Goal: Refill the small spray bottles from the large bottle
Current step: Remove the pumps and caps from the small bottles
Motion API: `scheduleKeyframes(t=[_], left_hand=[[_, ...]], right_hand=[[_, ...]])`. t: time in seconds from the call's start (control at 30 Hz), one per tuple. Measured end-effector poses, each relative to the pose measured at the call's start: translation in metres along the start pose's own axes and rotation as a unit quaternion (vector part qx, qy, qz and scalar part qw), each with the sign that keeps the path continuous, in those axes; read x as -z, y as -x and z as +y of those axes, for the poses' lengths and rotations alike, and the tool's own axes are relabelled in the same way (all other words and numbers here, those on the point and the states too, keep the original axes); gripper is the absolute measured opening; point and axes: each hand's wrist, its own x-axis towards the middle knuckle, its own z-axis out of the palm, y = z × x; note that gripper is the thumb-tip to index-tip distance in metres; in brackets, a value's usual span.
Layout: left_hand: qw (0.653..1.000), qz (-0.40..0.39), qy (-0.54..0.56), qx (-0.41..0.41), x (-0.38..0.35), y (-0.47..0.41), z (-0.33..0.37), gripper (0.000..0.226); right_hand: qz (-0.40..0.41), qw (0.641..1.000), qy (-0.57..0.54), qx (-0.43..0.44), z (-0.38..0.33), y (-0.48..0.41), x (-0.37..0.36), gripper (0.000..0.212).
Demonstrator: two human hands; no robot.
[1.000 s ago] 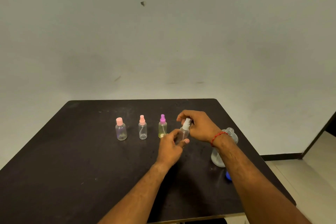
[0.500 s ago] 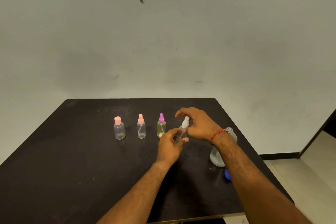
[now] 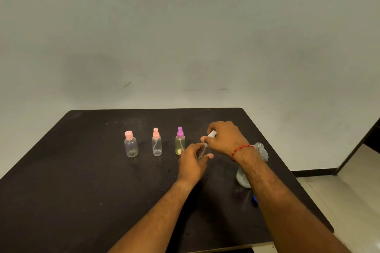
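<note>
Black table, plain grey wall: spray head being worked on fourth small bottle.

Right hand (image 3: 225, 136) fingers close on the white spray head (image 3: 212, 134); left hand (image 3: 192, 163) wraps the clear bottle (image 3: 203, 150) below it, long axis tilted, head up and away. Judged step: unscrewing. Large bottle (image 3: 260, 151) stands uncapped just right, behind the right wrist. Three capped bottles (image 3: 157, 146) stand in a row left on the table (image 3: 82, 191).
</note>
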Motion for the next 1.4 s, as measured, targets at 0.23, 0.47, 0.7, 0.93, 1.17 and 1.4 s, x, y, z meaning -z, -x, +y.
scheduleKeyframes(t=[0.23,0.47,0.7,0.93,1.17,1.4], left_hand=[[0.999,-0.011,-0.036,0.023,-0.001,-0.007,-0.007,0.026],[0.997,0.024,-0.039,0.060,-0.008,-0.023,-0.010,0.019],[0.996,0.026,-0.041,0.076,-0.017,-0.037,-0.021,0.020],[0.997,0.027,-0.025,0.065,-0.024,-0.047,-0.027,0.025],[0.996,0.026,-0.043,0.077,-0.023,-0.054,-0.025,0.032],[0.996,0.024,-0.036,0.076,-0.025,-0.053,-0.025,0.036]], right_hand=[[0.008,1.000,0.028,0.000,-0.005,-0.002,0.016,0.027],[0.146,0.988,0.002,-0.049,0.011,0.003,0.014,0.014],[0.224,0.966,-0.036,-0.125,0.016,0.012,-0.033,0.010],[0.209,0.953,-0.108,-0.192,0.030,0.007,-0.096,0.013],[0.189,0.952,-0.095,-0.222,0.048,-0.007,-0.117,0.016],[0.191,0.955,-0.083,-0.210,0.057,-0.014,-0.122,0.018]])
